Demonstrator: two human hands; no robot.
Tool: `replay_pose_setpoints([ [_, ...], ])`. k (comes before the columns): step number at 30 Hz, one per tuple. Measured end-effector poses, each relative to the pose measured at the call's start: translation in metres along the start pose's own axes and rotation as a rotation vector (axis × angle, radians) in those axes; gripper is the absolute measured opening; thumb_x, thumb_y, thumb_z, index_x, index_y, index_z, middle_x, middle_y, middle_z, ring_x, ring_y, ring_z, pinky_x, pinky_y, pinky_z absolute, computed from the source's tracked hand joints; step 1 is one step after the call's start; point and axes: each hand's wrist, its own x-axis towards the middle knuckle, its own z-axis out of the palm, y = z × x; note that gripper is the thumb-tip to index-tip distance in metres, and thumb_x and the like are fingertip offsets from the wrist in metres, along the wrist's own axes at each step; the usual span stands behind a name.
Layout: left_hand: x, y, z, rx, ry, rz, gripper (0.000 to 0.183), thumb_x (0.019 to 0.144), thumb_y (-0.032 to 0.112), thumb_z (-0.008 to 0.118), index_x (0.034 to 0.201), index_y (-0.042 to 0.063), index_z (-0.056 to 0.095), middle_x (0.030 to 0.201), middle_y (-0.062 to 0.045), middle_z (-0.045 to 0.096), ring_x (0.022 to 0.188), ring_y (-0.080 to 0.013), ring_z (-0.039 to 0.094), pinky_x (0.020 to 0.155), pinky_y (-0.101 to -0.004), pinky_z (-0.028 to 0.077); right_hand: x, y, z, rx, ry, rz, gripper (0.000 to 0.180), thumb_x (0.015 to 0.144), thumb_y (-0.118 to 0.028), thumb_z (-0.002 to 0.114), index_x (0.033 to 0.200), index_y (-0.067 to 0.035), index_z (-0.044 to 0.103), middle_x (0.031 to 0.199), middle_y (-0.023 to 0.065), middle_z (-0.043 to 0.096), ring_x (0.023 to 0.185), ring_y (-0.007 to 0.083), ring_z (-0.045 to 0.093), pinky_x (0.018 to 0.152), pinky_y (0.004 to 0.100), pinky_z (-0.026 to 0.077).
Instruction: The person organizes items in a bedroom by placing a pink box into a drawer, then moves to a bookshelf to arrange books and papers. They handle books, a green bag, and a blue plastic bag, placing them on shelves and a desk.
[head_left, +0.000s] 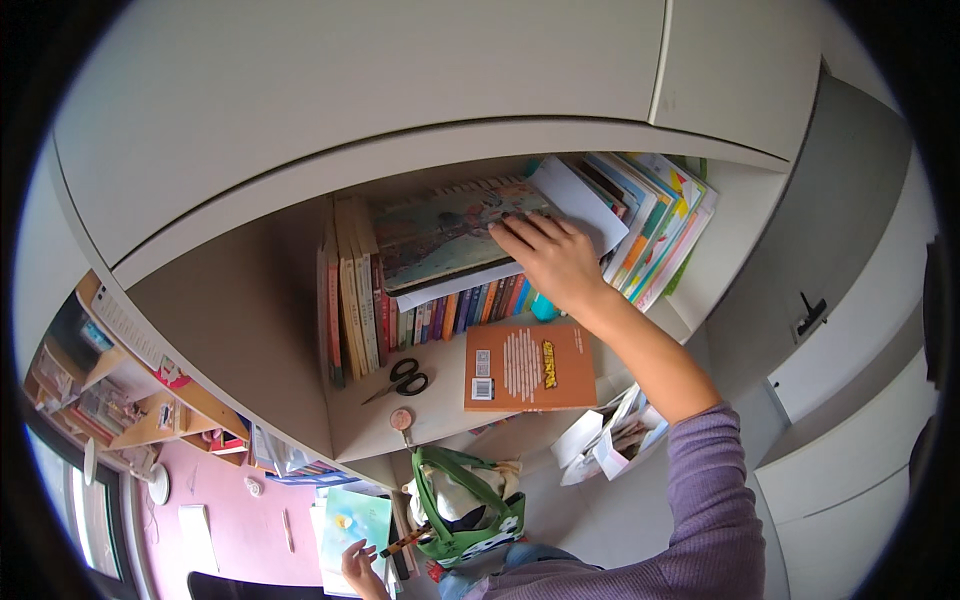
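Observation:
My right hand (551, 259) lies with its fingers on the painted cover of a spiral-bound sketchbook (465, 229); its thumb is hidden, so a grip cannot be told. The sketchbook slants on top of a row of upright books (450, 315) in the cabinet shelf, with white paper (506, 271) showing beneath its lower edge. Low in the view, my left hand (364, 570) has bent, parted fingers and nothing visible in them. It is over a teal-green booklet (358, 521), close to a dark banded stick (405, 541) that reaches to a green tote bag (480, 517).
An orange-brown book (529, 367) lies near the shelf's front edge (435, 436). Scissors (405, 377) and a round badge reel (402, 420) are left of it. More books (660, 225) lean at right. A container of papers (619, 442) stands below. A pink desk (247, 525) is at lower left.

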Motion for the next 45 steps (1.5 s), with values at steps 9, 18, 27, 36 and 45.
replay_pose_setpoints([
  [9,-0.028,0.131,0.062,-0.192,-0.131,-0.114,0.029,0.102,0.015,0.057,0.124,-0.002,0.065,0.114,-0.013,0.071,0.102,-0.021,0.066,0.09,-0.0371,0.051,-0.009,0.033,-0.063,-0.087,0.33,-0.219,0.027,0.085,-0.018,0.067,0.11,-0.011,0.071,0.111,0.0057,0.073,0.105,0.0278,0.07,0.09,0.0399,0.057],
  [18,0.005,0.204,0.138,-0.924,-0.8,-0.502,0.069,0.104,0.049,0.049,0.141,-0.01,0.049,0.131,-0.023,0.063,0.123,-0.032,0.062,0.105,-0.0439,0.05,-0.088,-0.046,-0.204,0.288,0.149,-0.423,0.023,0.097,-0.026,0.068,0.115,-0.012,0.063,0.121,0.0059,0.072,0.109,0.0283,0.072,0.088,0.0401,0.059],
  [27,0.003,0.164,0.004,-0.867,-1.036,-0.398,0.092,0.085,0.024,0.082,0.155,0.001,0.026,0.146,-0.015,0.05,0.13,-0.0237,0.056,0.105,-0.0369,0.051,-0.04,-0.206,-0.167,0.633,0.078,-0.765,0.017,0.093,-0.018,0.07,0.104,-0.007,0.062,0.109,0.0091,0.07,0.101,0.0287,0.069,0.085,0.0434,0.059],
  [36,0.029,0.062,-0.221,-1.042,-0.437,-0.479,0.085,0.085,0.009,0.08,0.155,0.001,0.033,0.143,-0.014,0.057,0.125,-0.0213,0.061,0.104,-0.0372,0.053,0.069,-0.473,-0.105,0.863,-0.037,-0.907,0.031,0.097,-0.018,0.057,0.125,-0.009,0.067,0.124,0.0125,0.07,0.117,0.0268,0.068,0.103,0.0411,0.053],
  [45,0.069,0.005,-0.375,-1.032,-0.083,-0.44,0.07,0.095,0.003,0.064,0.156,0.003,0.032,0.135,-0.011,0.059,0.115,-0.0186,0.065,0.097,-0.036,0.057,0.108,-0.634,-0.05,0.975,-0.016,-0.757,0.027,0.091,-0.012,0.062,0.116,-0.006,0.072,0.112,0.0119,0.073,0.108,0.0277,0.071,0.097,0.0402,0.056],
])
